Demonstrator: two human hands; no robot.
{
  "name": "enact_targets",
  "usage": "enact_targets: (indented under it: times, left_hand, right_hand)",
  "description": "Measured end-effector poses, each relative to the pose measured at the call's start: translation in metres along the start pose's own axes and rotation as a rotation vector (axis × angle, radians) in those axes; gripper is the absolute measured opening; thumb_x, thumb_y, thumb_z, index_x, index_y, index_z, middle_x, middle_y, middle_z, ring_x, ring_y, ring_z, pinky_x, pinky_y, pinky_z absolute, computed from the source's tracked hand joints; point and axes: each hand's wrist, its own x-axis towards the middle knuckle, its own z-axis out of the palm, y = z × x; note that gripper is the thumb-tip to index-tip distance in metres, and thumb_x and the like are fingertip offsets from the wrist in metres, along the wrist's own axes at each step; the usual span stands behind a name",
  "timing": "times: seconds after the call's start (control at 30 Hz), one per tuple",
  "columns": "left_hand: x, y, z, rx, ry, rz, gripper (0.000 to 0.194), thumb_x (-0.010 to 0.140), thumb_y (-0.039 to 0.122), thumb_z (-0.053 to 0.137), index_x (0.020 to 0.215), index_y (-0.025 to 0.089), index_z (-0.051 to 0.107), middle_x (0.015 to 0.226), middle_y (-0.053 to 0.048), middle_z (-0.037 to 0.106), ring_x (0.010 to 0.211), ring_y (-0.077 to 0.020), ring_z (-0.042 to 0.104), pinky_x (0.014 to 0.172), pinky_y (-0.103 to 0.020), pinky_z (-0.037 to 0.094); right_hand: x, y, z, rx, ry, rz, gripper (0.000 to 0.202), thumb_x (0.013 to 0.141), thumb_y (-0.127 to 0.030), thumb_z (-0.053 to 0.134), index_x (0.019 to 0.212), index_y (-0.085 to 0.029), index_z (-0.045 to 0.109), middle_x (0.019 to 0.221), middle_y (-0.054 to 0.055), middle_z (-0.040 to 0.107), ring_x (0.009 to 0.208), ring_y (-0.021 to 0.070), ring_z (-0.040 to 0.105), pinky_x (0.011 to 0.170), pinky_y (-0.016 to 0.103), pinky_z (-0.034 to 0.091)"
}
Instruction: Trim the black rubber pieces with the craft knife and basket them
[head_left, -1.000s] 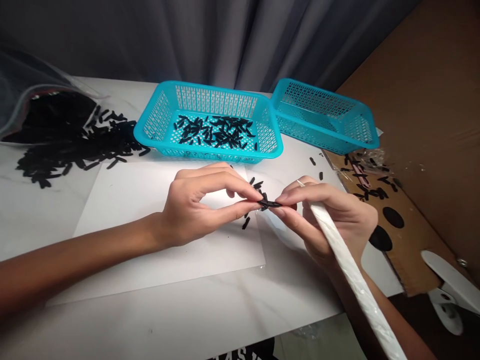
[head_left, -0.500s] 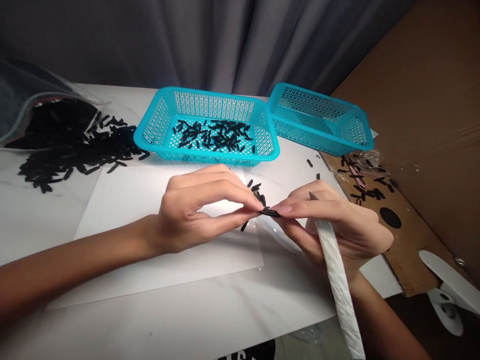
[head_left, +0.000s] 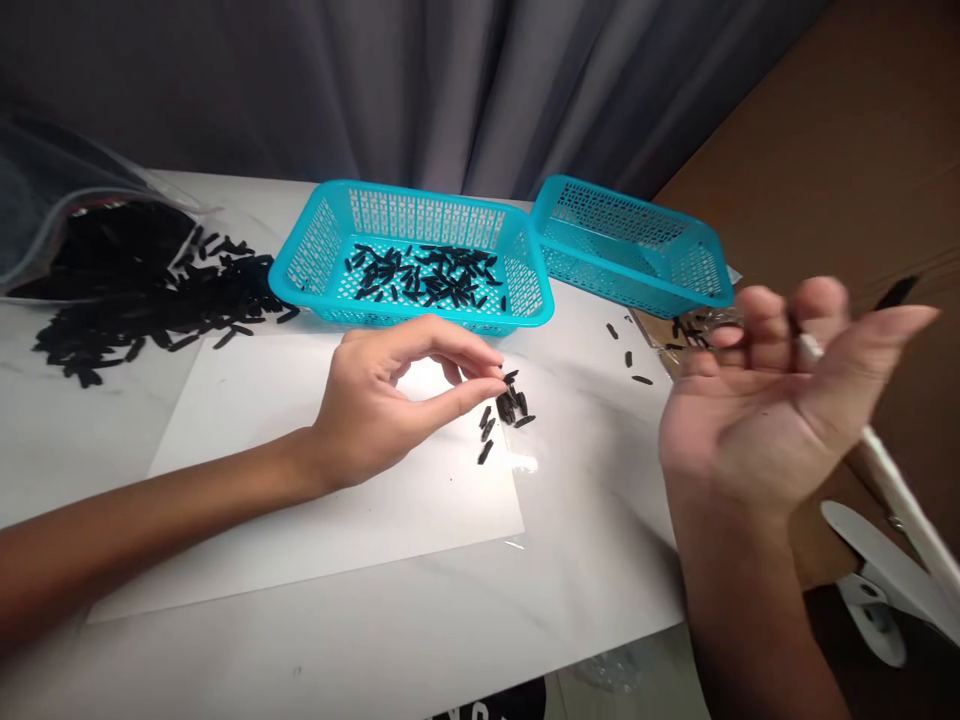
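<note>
The left hand (head_left: 375,410) has fingers nearly meeting beside black pieces (head_left: 508,408) at the edge of the paper (head_left: 337,520); whether they hold one, I cannot tell. The upturned right hand (head_left: 757,440) holds a white stick (head_left: 896,490).

Table (head_left: 420,620) bright mid-surface, glare off paper's (head_left: 405,510) right edge; shadow near table's right edge; right hand (head_left: 765,420) slightly blurred.
</note>
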Motion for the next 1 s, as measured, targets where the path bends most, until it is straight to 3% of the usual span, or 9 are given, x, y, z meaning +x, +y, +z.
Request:
enact_targets:
  times: [0.07, 0.17, 0.27, 0.33, 0.43, 0.7, 1.0]
  left_hand:
    - [-0.001, 0.001, 0.002, -0.053, 0.012, -0.059, 0.016, 0.081, 0.010, 0.080, 0.093, 0.019, 0.073, 0.087, -0.001, 0.078, 0.080, -0.0153, 0.075, 0.076, -0.031, 0.065]
    - [-0.002, 0.005, 0.005, -0.095, 0.013, -0.076, 0.016, 0.080, 0.010, 0.081, 0.091, 0.018, 0.073, 0.086, -0.001, 0.078, 0.082, -0.0163, 0.076, 0.077, -0.030, 0.066]
    - [-0.002, 0.008, 0.006, -0.143, 0.011, -0.088, 0.017, 0.080, 0.010, 0.081, 0.092, 0.018, 0.073, 0.087, -0.001, 0.078, 0.082, -0.0169, 0.077, 0.076, -0.030, 0.067]
    - [-0.002, 0.008, 0.006, -0.158, 0.003, -0.106, 0.016, 0.080, 0.010, 0.081, 0.091, 0.019, 0.072, 0.087, -0.002, 0.078, 0.083, -0.0173, 0.077, 0.077, -0.031, 0.067]
    - [-0.002, 0.007, 0.005, -0.154, -0.016, -0.113, 0.016, 0.081, 0.010, 0.080, 0.091, 0.019, 0.072, 0.088, -0.002, 0.079, 0.084, -0.0175, 0.077, 0.079, -0.032, 0.067]
    - [-0.002, 0.007, 0.004, -0.111, -0.016, -0.063, 0.017, 0.082, 0.008, 0.078, 0.092, 0.020, 0.072, 0.089, -0.001, 0.078, 0.085, -0.0173, 0.076, 0.080, -0.033, 0.067]
    - [0.002, 0.004, 0.001, -0.058, -0.033, 0.155, 0.028, 0.078, 0.008, 0.082, 0.100, 0.021, 0.070, 0.090, -0.001, 0.077, 0.084, -0.0173, 0.075, 0.067, -0.032, 0.064]
  right_hand:
    - [-0.001, 0.005, -0.001, 0.000, -0.084, 0.140, 0.037, 0.097, -0.049, 0.057, 0.078, -0.024, 0.076, 0.076, 0.001, 0.072, 0.059, 0.0093, 0.060, 0.048, 0.021, 0.044]
    - [-0.019, 0.012, -0.002, -0.130, -0.479, 0.107, 0.037, 0.095, -0.054, 0.061, 0.086, -0.022, 0.078, 0.072, 0.003, 0.075, 0.060, 0.0131, 0.066, 0.051, 0.025, 0.049]
    - [-0.038, 0.011, 0.000, -0.338, -0.789, -0.038, 0.018, 0.095, -0.037, 0.066, 0.094, -0.023, 0.078, 0.077, 0.002, 0.078, 0.066, 0.0148, 0.072, 0.061, 0.027, 0.055]
    - [-0.045, 0.006, 0.002, -0.460, -0.887, -0.112, 0.004, 0.088, -0.023, 0.075, 0.091, -0.024, 0.078, 0.077, 0.000, 0.078, 0.065, 0.0136, 0.071, 0.061, 0.026, 0.056]
    - [-0.046, 0.001, 0.003, -0.529, -0.908, -0.180, 0.012, 0.081, -0.013, 0.079, 0.089, -0.023, 0.076, 0.075, -0.001, 0.076, 0.060, 0.0127, 0.068, 0.059, 0.026, 0.056]
    - [-0.044, 0.002, -0.004, -0.485, -0.833, -0.212, 0.019, 0.082, -0.011, 0.078, 0.094, -0.025, 0.077, 0.083, 0.001, 0.079, 0.072, 0.0187, 0.073, 0.064, 0.034, 0.056]
    - [-0.047, 0.001, -0.004, -0.439, -0.822, -0.256, 0.025, 0.082, -0.008, 0.077, 0.099, -0.027, 0.077, 0.084, 0.002, 0.079, 0.071, 0.0197, 0.073, 0.062, 0.036, 0.058]
